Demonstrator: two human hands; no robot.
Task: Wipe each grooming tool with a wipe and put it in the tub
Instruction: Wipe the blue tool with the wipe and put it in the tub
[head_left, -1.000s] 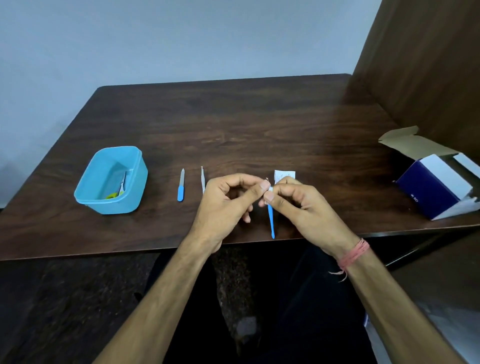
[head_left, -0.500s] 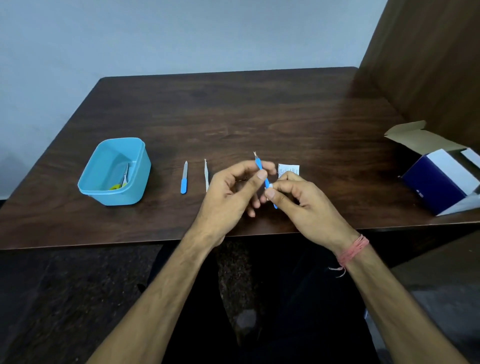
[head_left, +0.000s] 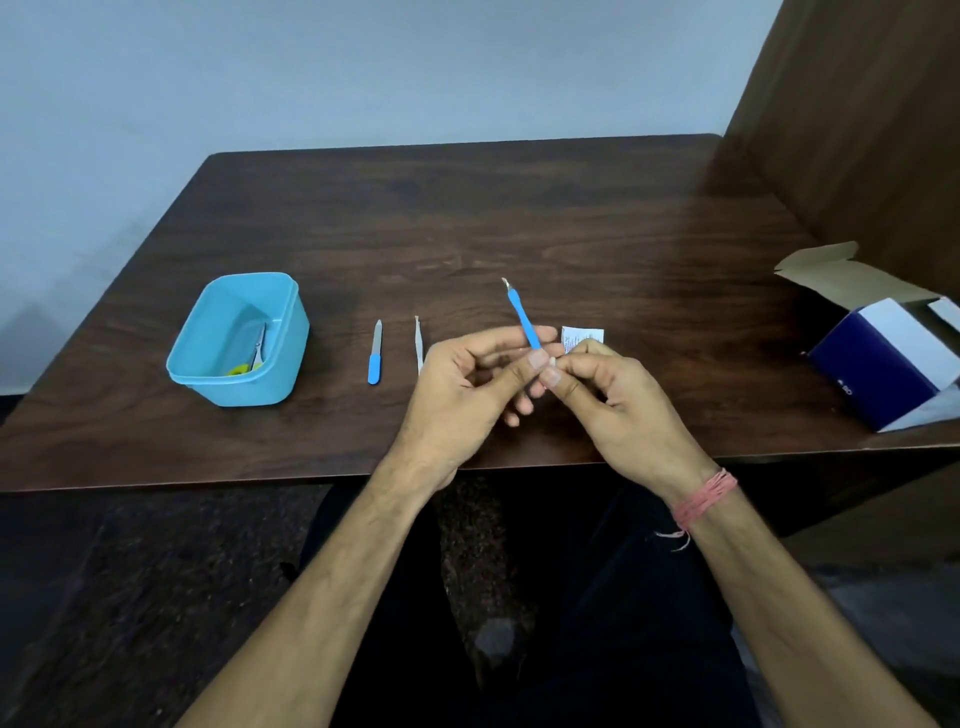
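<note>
1. Left hand (head_left: 457, 395) and right hand (head_left: 618, 400) meeting above the near edge of the bench (head_left: 519, 218), fingers curled, thumb tips almost touching.
2. Blue-handled cuticle tool (head_left: 523, 318) pinched at its lower end by the left-hand fingers, slanting up and away, metal tip uppermost; lower end hidden behind the thumbs.
3. Small white bit of wipe (head_left: 551, 360) pinched in the right-hand fingers at the tool's lower end; mostly covered, shape hard to make out.
4. White sachet (head_left: 582, 335) flat on the bench just behind the right hand, partly hidden; print on it too small to read.
5. Blue-handled nail file (head_left: 375, 353) and pale tweezers (head_left: 418, 340) lying side by side left of the hands, tweezers' near end hidden by the left hand.
6. Light blue tub (head_left: 239, 340) further left, holding small scissors (head_left: 257, 353) with yellow-green handles.
7. Open navy-and-white carton (head_left: 883, 374) at the right edge, cut off; small marking unreadable.
</note>
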